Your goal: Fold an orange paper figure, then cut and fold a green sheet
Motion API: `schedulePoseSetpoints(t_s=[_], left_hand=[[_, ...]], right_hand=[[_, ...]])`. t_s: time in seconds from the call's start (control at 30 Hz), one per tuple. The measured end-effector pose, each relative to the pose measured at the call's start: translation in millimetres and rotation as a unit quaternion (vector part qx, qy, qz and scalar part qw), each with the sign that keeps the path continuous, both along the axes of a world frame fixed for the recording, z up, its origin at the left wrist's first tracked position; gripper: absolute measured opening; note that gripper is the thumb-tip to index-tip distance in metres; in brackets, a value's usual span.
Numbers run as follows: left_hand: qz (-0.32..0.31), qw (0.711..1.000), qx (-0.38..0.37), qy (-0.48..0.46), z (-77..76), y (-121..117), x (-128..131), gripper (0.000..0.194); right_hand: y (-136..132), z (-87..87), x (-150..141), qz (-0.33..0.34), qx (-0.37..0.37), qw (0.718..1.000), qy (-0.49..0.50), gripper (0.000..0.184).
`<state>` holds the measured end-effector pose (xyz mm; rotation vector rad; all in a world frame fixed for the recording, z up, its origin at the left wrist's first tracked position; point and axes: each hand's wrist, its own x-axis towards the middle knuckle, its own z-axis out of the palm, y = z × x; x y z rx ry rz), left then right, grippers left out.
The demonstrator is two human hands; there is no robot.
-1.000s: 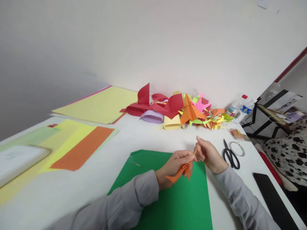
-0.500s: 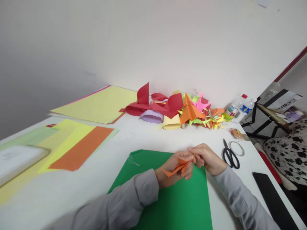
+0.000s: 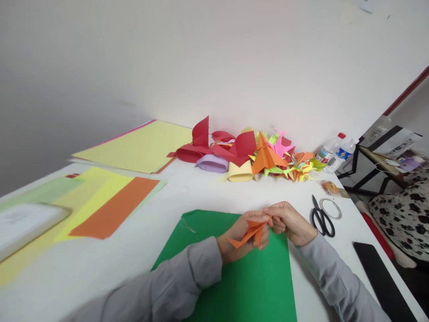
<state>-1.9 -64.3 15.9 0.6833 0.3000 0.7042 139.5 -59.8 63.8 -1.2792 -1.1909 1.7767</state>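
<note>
over a green sheet (image 3: 261, 286), the left hand (image 3: 235, 230) is curled closed around an orange folded paper (image 3: 253, 232), and the right hand (image 3: 288, 221) pinches the paper's far tip. pointed flaps already stand out, so most of the folding looks done; the tip seems to be the part in work, and whether more creases remain i cannot tell. beyond lie black-handled scissors (image 3: 323, 221), then a heap of colourful paper shapes (image 3: 266, 161) near the wall (image 3: 201, 58).
</note>
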Motion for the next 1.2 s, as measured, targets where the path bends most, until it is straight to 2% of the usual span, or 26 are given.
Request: schedulePoseSetpoints(t_s=[0.4, 0.6, 0.77, 0.97, 1.2], left_hand=[[-0.005, 1.000, -0.001, -0.004, 0.1, 0.0, 1.4, 0.019], [0.048, 0.997, 0.024, 0.058, -4.8, 1.0, 3.9, 0.033], [0.085, 0.985, 0.087, 0.125, -2.9, 0.3, 2.3, 0.047], [0.108, 0.974, 0.098, 0.172, 3.5, -0.6, 1.1, 0.053], [0.093, 0.980, 0.083, 0.153, 2.6, 0.0, 1.3, 0.052]], right_hand=[[2.0, -6.8, 2.1, -0.005, -0.019, 0.999, 0.047, 0.054], [3.4, -5.2, 1.8, -0.033, -0.013, 0.998, 0.059, 0.057], [4.9, -0.8, 4.1, 0.008, -0.006, 0.996, 0.091, 0.063], [13.1, -8.9, 10.0, 0.030, -0.042, 0.992, 0.112, 0.064], [5.1, -8.4, 3.5, 0.018, 0.059, 0.998, 0.002, 0.059]])
